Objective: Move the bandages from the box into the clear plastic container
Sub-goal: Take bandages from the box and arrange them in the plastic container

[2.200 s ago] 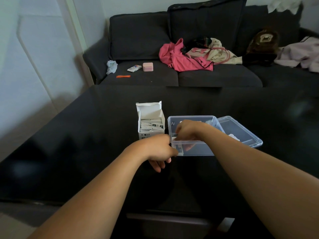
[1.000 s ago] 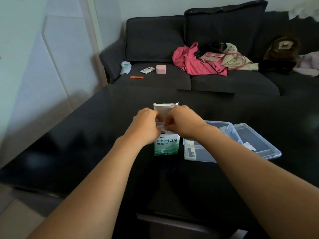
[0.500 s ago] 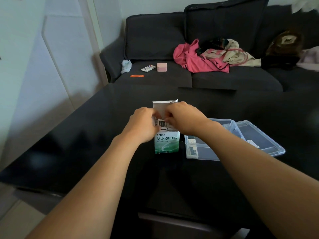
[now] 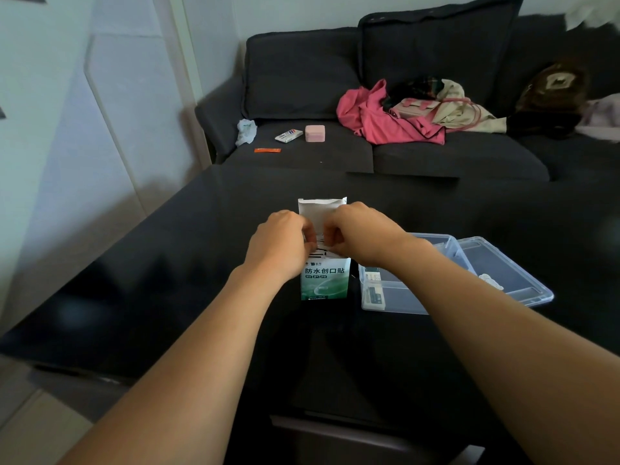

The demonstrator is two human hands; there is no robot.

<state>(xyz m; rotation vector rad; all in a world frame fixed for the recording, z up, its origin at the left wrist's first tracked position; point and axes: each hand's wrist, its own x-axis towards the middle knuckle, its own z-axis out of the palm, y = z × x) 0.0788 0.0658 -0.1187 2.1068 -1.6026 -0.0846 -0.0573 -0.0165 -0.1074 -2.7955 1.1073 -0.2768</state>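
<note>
Two bare forearms reached across a glossy black table (image 4: pixel 141 297). Both hands, left hand (image 4: pixel 280 245) and right hand (image 4: pixel 357 231), curled over the open top of the upright box (image 4: pixel 324 280), pinching bandages (image 4: pixel 322 251); their count was hidden. Just right stood the clear plastic container (image 4: pixel 396 302), some packets inside, its lid (image 4: pixel 510 273) beside. Beyond, a dark sofa (image 4: pixel 302 78) bore pink clothing (image 4: pixel 379 119).

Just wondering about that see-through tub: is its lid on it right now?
No: the clear plastic container stands open on the table, and its lid lies flat beside it on the right.
</note>
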